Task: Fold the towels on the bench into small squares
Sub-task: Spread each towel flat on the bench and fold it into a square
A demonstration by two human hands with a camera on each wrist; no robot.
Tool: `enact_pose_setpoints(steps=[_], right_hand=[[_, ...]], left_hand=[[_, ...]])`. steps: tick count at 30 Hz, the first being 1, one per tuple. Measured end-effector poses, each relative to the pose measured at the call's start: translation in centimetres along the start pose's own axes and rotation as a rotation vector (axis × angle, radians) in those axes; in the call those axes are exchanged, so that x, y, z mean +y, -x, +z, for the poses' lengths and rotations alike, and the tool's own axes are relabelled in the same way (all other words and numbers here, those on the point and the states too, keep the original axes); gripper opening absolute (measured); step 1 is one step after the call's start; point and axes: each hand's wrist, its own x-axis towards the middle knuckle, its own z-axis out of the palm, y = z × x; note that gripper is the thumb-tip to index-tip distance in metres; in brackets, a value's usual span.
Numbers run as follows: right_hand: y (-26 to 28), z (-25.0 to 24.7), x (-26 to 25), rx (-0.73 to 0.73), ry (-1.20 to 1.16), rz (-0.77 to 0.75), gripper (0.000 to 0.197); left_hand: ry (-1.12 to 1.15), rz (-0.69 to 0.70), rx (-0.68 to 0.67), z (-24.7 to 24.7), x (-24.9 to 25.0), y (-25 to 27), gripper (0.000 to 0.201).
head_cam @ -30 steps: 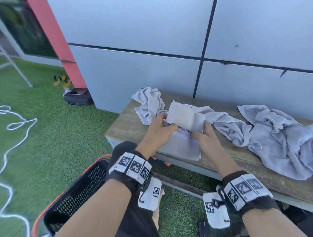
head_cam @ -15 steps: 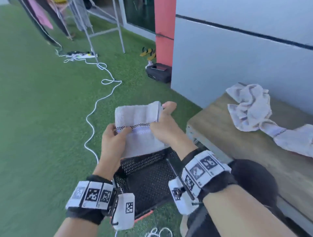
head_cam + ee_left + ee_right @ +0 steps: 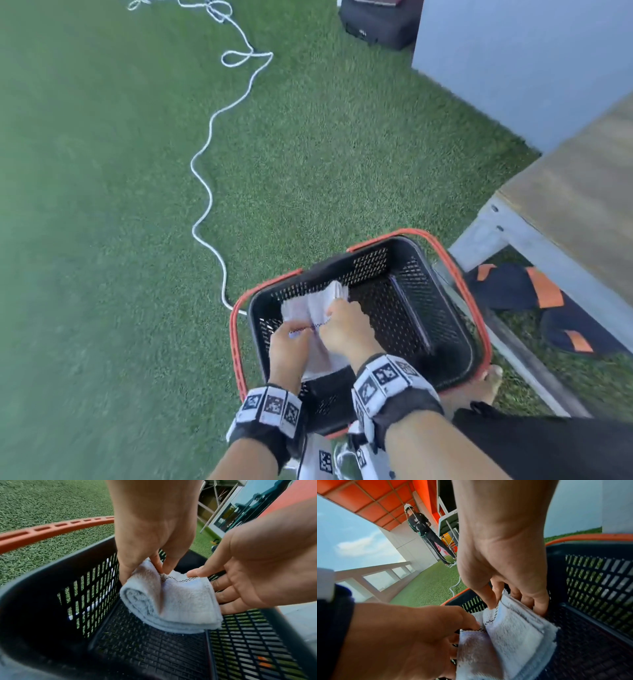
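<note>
Green artificial turf (image 3: 102, 240), carrying a black perforated plastic basket (image 3: 404, 274) with orange rim; inside it, at its left wall just above the floor, a folded white terry towel (image 3: 180, 601), pinched by left hand (image 3: 286, 353) and right hand (image 3: 344, 334).

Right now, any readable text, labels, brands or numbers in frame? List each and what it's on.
No readable text in any view.
Wrist bands: square black-and-white code markers only, no letters or digits.
Black case on the grass: a small pale mark, too blurred to read.
Folded towel: a woven checked stripe, no lettering.
Black basket: no label visible.
</note>
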Motion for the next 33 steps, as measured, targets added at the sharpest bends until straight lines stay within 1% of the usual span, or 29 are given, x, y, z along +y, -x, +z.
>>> enact_pose_setpoints(steps=[1, 2, 3, 4, 5, 6, 7, 8, 9, 10, 11, 12, 16, 17, 18, 20, 21, 23, 25, 28, 30, 31, 32, 33], right_hand=[[-0.7, 0.2, 0.2, -0.021, 0.001, 0.010, 0.025], [-1.3, 0.4, 0.5, -0.046, 0.002, 0.016, 0.009], [-1.9, 0.8, 0.8, -0.059, -0.017, 0.018, 0.011], [-2.6, 1.1, 1.1, -0.070, -0.011, 0.023, 0.024], [-3.0, 1.3, 1.2, -0.086, -0.007, 0.028, 0.030], [-3.5, 1.4, 1.3, -0.093, -0.009, 0.025, 0.030], [-3.8, 1.2, 1.4, -0.104, -0.020, 0.027, 0.025], [-4.1, 1.1, 1.4, -0.122, -0.018, 0.024, 0.014], [-4.2, 1.1, 1.6, -0.127, -0.011, 0.003, 0.011], [-4.5, 1.2, 1.9, -0.128, 0.001, -0.006, 0.030], [-4.6, 1.1, 2.1, -0.122, 0.007, 0.000, 0.044], [-4.7, 1.0, 2.3, -0.118, 0.003, 0.014, 0.049], [-4.4, 0.1, 2.8, -0.102, -0.027, 0.040, 0.054], [-4.2, -0.3, 2.8, -0.102, -0.031, 0.038, 0.052], [-3.9, -0.6, 2.6, -0.094, -0.029, 0.036, 0.046], [-3.2, -1.4, 2.1, -0.069, -0.037, 0.016, 0.021], [-2.8, -2.0, 1.7, -0.055, -0.042, -0.003, 0.015], [-2.0, -3.2, 0.5, -0.047, -0.046, -0.025, 0.013], [-1.0, -5.1, -1.3, -0.002, -0.038, -0.072, 0.005], [1.7, -9.0, -4.1, 0.121, 0.005, -0.169, 0.007], [3.8, -11.7, -4.9, 0.213, 0.052, -0.234, 0.020], [5.1, -13.1, -5.1, 0.251, 0.075, -0.242, 0.025], [6.6, -14.6, -5.2, 0.288, 0.089, -0.251, 0.026], [7.8, -16.0, -5.1, 0.317, 0.094, -0.258, 0.021]], left_hand=[[0.003, -0.024, -0.007, 0.4, -0.3, -0.5, 0.019], [0.004, -0.050, -0.015, 0.6, -0.6, -0.8, 0.022], [0.003, -0.070, -0.026, 0.8, -0.9, -1.2, 0.025], [0.003, -0.079, -0.039, 0.9, -1.0, -1.6, 0.028], [-0.005, -0.077, -0.049, 1.0, -1.2, -2.0, 0.029], [-0.011, -0.076, -0.054, 1.1, -1.3, -2.3, 0.031], [-0.019, -0.081, -0.055, 1.2, -1.4, -2.6, 0.031], [-0.018, -0.091, -0.056, 1.2, -1.5, -2.9, 0.032], [-0.022, -0.108, -0.062, 1.2, -1.6, -3.2, 0.033], [-0.030, -0.126, -0.071, 1.2, -1.7, -3.4, 0.036], [-0.053, -0.146, -0.084, 1.3, -1.8, -3.6, 0.040], [-0.082, -0.159, -0.094, 1.3, -1.8, -3.6, 0.045], [-0.158, -0.147, -0.099, 1.5, -1.4, -3.5, 0.056], [-0.159, -0.140, -0.103, 1.4, -1.2, -3.4, 0.057], [-0.156, -0.133, -0.110, 1.4, -0.9, -3.4, 0.057], [-0.161, -0.099, -0.115, 1.2, -0.1, -3.0, 0.056], [-0.162, -0.071, -0.115, 1.0, 0.5, -2.7, 0.055], [-0.143, -0.012, -0.107, 0.5, 2.1, -2.2, 0.052], [-0.110, 0.068, -0.098, -0.1, 4.5, -1.4, 0.046], [-0.066, 0.190, -0.097, -1.4, 9.3, 0.5, 0.036], [-0.054, 0.271, -0.124, -2.1, 12.7, 2.3, 0.028], [-0.062, 0.320, -0.133, -2.4, 14.5, 3.4, 0.025], [-0.074, 0.378, -0.143, -2.6, 16.3, 4.7, 0.024], [-0.084, 0.436, -0.158, -2.7, 18.0, 6.0, 0.025]])
